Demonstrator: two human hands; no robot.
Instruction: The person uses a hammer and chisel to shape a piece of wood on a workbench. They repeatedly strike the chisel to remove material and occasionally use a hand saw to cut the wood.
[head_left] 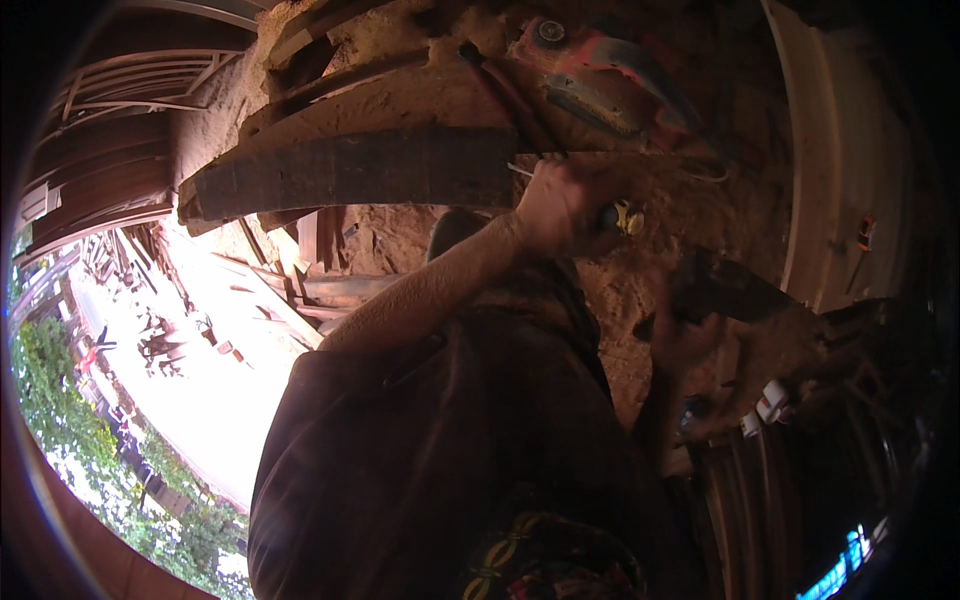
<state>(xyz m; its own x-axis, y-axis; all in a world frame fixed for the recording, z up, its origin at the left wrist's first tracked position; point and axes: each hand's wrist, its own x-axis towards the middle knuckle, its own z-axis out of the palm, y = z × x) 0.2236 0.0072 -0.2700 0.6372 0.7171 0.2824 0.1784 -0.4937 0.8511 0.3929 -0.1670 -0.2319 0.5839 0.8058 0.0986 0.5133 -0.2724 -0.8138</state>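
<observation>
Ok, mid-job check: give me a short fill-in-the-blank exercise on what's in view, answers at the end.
1. The hand tool in the grip of the left hand has a handle end coloured black and ____.
2. The dark block is nearer to the person's ____ hand.
3. On the pale plank lies a slim tool with an ____ handle.
4. Near the top edge, the body of the power tool is partly dark and partly ____.

Missing words: yellow; right; orange; red.

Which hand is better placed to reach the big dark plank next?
Probably the left hand: gripping a tool, it is beside the plank. The right hand is farther off, by a dark block.
</observation>
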